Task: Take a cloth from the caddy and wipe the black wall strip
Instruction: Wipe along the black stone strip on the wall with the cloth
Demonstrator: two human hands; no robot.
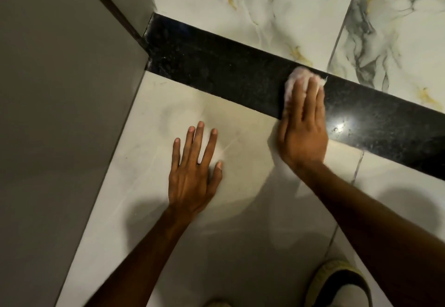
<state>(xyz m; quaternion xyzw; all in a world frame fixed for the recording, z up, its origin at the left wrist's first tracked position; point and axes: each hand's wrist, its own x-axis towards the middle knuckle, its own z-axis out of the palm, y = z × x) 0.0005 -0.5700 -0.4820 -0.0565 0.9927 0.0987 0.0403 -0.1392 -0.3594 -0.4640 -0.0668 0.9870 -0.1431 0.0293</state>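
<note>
Cloth (295, 77): small, pale, bunched; on the black wall strip (216, 70), right of its middle.
Handling: likely light, soft, compliant (no fragile parts); best pinned under flat fingers.
Right hand (303, 123): grip flat, fingers extended, pressing the cloth against the strip.
Left hand (192, 174): open, empty, spread on the pale tile (149, 118) near the strip.
Strip: glossy, probably slippery.

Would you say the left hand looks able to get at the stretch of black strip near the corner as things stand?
Probably yes. The left hand lies flat and empty on the pale tile just below the black strip, with nothing between them. The right hand presses the cloth further along.
</note>
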